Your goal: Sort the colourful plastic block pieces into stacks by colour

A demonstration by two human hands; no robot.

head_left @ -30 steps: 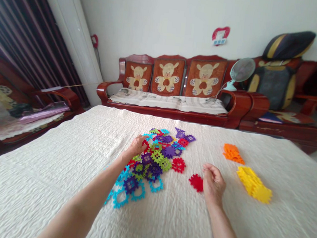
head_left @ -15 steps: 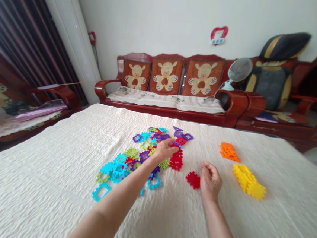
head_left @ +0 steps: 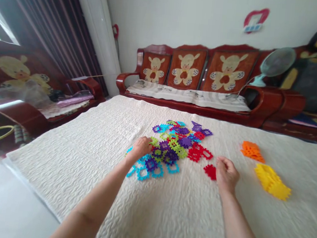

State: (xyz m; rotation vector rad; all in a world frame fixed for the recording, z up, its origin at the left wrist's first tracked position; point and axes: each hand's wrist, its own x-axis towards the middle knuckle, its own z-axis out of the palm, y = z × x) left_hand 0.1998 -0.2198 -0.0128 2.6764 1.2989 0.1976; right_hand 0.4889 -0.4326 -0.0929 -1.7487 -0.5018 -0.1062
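A loose heap of toothed plastic pieces in purple, green, blue and red lies mid-table, with a purple piece [head_left: 185, 142] on top. My left hand [head_left: 142, 147] is at the heap's left edge, over blue and green pieces; its fingertips are hidden among them. Several red pieces [head_left: 195, 152] lie at the heap's right side. A single solid red piece [head_left: 210, 171] rests just left of my right hand [head_left: 227, 173], whose fingers are curled in; anything inside them is hidden. Farther right are a stack of orange pieces [head_left: 252, 151] and a row of yellow pieces [head_left: 272, 181].
A quilted cream cloth [head_left: 87, 157] covers the table. Behind it stands a wooden sofa [head_left: 160, 101] with bear cushions [head_left: 185, 69] and a small fan [head_left: 278, 62] at its right arm. A wooden armchair [head_left: 32, 120] is at the left.
My left hand has moved from the heap's upper right to its left edge. Red pieces now lie spread at the heap's right. The view has turned left; my right hand stays by the single red piece.
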